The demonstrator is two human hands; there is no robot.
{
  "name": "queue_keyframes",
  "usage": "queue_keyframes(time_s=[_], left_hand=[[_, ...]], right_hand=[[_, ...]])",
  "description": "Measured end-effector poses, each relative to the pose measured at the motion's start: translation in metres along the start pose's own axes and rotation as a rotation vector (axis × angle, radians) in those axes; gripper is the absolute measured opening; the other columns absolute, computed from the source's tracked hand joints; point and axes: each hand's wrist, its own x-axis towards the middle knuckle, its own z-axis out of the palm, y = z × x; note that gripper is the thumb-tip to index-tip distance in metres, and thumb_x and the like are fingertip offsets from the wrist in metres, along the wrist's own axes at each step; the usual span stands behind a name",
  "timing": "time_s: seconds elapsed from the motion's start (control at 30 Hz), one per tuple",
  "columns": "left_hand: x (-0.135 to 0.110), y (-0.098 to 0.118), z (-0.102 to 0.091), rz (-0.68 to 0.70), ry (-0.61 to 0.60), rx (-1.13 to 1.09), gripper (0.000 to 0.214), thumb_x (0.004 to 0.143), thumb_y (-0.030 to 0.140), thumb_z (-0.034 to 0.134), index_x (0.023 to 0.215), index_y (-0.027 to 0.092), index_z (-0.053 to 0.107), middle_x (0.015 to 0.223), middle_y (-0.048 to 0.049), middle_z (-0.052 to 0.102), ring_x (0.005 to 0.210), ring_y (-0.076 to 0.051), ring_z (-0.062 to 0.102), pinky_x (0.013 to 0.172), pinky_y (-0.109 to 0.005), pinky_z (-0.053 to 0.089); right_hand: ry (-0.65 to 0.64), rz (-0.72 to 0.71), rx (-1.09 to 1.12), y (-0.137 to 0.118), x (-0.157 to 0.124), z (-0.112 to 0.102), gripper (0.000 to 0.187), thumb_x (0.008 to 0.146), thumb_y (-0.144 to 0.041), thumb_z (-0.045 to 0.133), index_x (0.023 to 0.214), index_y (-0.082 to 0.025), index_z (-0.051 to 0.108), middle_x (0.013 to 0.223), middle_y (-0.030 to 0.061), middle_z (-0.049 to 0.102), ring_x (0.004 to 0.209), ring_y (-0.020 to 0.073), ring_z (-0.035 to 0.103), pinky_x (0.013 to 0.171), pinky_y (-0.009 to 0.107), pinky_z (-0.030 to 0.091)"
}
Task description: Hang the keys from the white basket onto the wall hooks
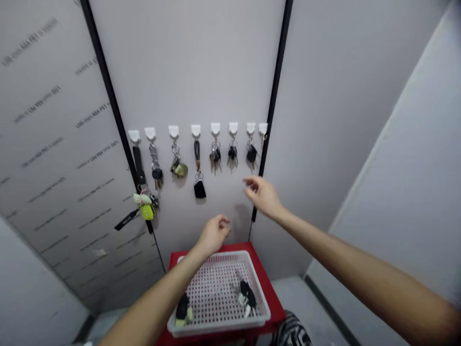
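Keys (251, 154) hang above the right hand (264, 196), thumb and fingers apart, and a white basket (216, 288) sits below the left hand (215, 234), whose closure I cannot tell

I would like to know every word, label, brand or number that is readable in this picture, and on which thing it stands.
"ABA PET": seems to read so, blurred, in the repeated print on the left wall panel; the other words in those lines are too blurred to quote surely.
Black tag beside the yellow-green key fob: pale lettering, too small to read.
No number is readable.
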Motion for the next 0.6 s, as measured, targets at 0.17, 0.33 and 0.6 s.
queue_keyframes(time_s=[0.17,0.33,0.6], left_hand=[[-0.055,-0.079,0.049,-0.234,-0.177,-0.068,0.017,0.055,0.006,0.04,0.07,0.012,0.046,0.054,0.0031,0.046,0.05,-0.006,0.042,0.049,-0.017,0.033],[-0.071,-0.099,0.064,-0.274,-0.21,-0.087,0.02,0.054,0.004,0.042,0.071,0.013,0.046,0.062,0.0023,0.049,0.057,-0.007,0.045,0.055,-0.018,0.035],[-0.068,-0.086,0.057,-0.316,-0.204,-0.282,0.038,0.051,0.004,0.048,0.087,0.013,0.044,0.079,-0.0022,0.047,0.056,-0.005,0.043,0.052,-0.017,0.035]], right_hand=[[-0.879,-0.293,-0.255,0.011,-0.119,0.047,0.027,0.051,-0.022,0.054,0.078,-0.016,0.057,0.078,0.008,0.056,0.08,0.0203,0.046,0.072,0.033,0.031],[-0.968,-0.274,-0.401,0.02,-0.15,0.068,0.019,0.054,-0.024,0.052,0.07,-0.015,0.057,0.072,0.0085,0.057,0.078,0.0217,0.047,0.071,0.037,0.027],[-0.731,0.097,-0.002,0.02,-0.121,0.066,0.015,0.064,-0.022,0.039,0.058,-0.014,0.051,0.054,0.0012,0.053,0.051,0.0091,0.044,0.051,0.021,0.031]])
